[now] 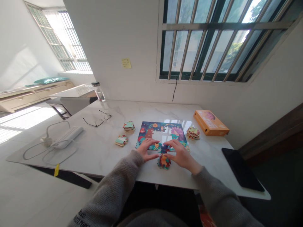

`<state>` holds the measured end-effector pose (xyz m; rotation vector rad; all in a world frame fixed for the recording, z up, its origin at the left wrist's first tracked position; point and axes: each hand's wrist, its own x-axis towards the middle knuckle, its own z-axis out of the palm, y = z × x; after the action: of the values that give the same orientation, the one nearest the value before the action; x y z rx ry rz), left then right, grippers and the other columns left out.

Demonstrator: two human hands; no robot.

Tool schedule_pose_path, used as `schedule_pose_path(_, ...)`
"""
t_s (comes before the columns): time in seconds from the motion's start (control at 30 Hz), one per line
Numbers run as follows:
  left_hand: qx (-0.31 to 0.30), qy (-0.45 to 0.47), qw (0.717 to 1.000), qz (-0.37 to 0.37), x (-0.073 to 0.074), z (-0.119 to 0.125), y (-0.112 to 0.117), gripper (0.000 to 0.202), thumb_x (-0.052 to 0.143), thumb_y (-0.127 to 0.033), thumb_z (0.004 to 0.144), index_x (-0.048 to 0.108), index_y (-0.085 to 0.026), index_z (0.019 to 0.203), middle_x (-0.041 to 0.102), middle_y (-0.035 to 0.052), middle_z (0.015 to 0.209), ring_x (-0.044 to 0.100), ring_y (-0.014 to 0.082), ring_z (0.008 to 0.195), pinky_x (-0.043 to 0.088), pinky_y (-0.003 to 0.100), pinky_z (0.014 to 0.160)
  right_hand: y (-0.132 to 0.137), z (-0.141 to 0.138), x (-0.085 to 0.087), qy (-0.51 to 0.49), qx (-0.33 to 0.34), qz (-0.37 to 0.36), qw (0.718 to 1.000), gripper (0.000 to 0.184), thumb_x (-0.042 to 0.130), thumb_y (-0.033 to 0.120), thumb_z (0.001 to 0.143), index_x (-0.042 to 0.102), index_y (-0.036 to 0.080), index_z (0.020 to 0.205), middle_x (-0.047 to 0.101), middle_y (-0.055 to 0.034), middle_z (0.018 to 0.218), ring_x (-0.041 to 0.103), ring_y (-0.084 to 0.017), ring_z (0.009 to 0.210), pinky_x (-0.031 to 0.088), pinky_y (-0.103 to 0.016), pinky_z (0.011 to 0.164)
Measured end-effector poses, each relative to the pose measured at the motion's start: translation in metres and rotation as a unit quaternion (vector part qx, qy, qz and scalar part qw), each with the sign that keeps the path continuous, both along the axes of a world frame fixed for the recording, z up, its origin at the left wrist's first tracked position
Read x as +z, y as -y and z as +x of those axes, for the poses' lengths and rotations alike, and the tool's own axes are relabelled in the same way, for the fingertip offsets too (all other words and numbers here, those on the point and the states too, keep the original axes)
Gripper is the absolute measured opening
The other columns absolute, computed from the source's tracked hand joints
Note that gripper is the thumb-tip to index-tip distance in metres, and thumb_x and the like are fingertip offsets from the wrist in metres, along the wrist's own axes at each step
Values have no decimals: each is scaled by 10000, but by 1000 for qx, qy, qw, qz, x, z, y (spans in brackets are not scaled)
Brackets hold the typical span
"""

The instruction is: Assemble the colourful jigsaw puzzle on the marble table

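Jigsaw puzzle [161, 134] — left hand [147, 149] and right hand [181, 154] lie open on its near edge; nothing gripped.

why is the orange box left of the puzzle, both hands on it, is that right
No: the orange cardboard box sits right of the colourful jigsaw board, per the head view; the left hand and right hand do rest on it.

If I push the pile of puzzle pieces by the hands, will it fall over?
Probably: the pile of puzzle pieces looks loosely heaped, so it would likely slide apart. Each piece looks thin, light and stiff. The smooth stone tabletop may let them skid.
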<state>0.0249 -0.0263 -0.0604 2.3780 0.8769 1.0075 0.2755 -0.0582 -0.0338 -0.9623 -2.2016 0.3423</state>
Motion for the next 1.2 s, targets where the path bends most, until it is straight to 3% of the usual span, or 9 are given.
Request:
schedule_pose_path(0.23, 32, -3, 999, 34, -14, -1, -13, 448, 716, -447, 819, 637, -215, 1193, 669, 95, 1067, 596, 249, 1022, 487, 414, 949, -17, -8, 4, 14, 39, 18, 999, 426, 715, 297, 870, 578, 254, 1270, 623, -97, 1134, 581, -271, 1075, 503, -465, 944)
schedule_pose_path(0.4, 52, -9, 997, 63, -15, -2, -15, 453, 728, -479, 814, 642, -212, 1169, 674, 88, 1012, 610, 243, 975, 494, 396, 909, -16, -11, 0, -16, 34, 19, 999, 404, 677, 287, 889, 577, 262, 1280, 606, -100, 1184, 568, -267, 1126, 490, -470, 986)
schedule_pose_path(0.5, 70, -5, 995, 74, -12, -1, -13, 448, 739, -484, 811, 642, -212, 1155, 677, 84, 1003, 615, 241, 968, 494, 395, 902, -16, -14, -6, -66, 10, -29, 997, 405, 637, 283, 900, 561, 252, 1298, 619, -92, 1153, 598, -244, 1069, 507, -444, 961)
schedule_pose_path(0.6, 88, -3, 993, 84, -9, 0, -11, 455, 746, -500, 802, 644, -216, 1143, 675, 81, 993, 618, 245, 968, 495, 393, 885, -17, -19, -12, -131, -2, -113, 985, 434, 588, 274, 914, 512, 237, 1340, 651, -35, 945, 634, -192, 874, 533, -384, 850)
schedule_pose_path(0.7, 97, -7, 990, 98, -10, 2, -11, 470, 749, -522, 791, 640, -211, 1127, 670, 75, 946, 618, 243, 933, 496, 389, 862, -19, -24, -16, -190, 14, -174, 966, 449, 546, 280, 923, 475, 220, 1362, 595, 18, 798, 601, -154, 749, 521, -324, 748)
schedule_pose_path(0.8, 89, -24, 990, 106, -12, 5, -11, 459, 762, -525, 773, 645, -208, 1084, 666, 72, 918, 613, 240, 898, 497, 393, 848, -22, -26, -18, -222, 15, -189, 956, 436, 523, 291, 925, 479, 206, 1351, 531, 37, 747, 546, -139, 688, 492, -294, 682)
schedule_pose_path(0.97, 65, -39, 992, 105, -11, 7, -7, 230, 739, -397, 796, 662, -226, 930, 657, 77, 966, 610, 239, 944, 498, 397, 883, -24, -23, -19, -233, -24, -165, 958, 424, 516, 312, 931, 507, 204, 1341, 517, 26, 755, 506, -140, 668, 467, -293, 658)
schedule_pose_path(1.1, 31, -19, 993, 113, -5, 7, -2, 329, 694, -318, 820, 629, -225, 1130, 647, 110, 1214, 590, 252, 1093, 488, 433, 968, -24, -22, -19, -220, -19, -165, 961, 427, 515, 320, 935, 506, 207, 1346, 524, 25, 755, 509, -145, 674, 463, -300, 670)
schedule_pose_path(1.2, 0, -28, 993, 118, -2, 7, -1, 273, 662, -273, 847, 642, -242, 1117, 642, 85, 1304, 576, 243, 1114, 480, 440, 992, -25, -22, -20, -210, -5, -167, 963, 428, 514, 303, 938, 492, 207, 1354, 538, 28, 750, 523, -144, 680, 467, -299, 683)
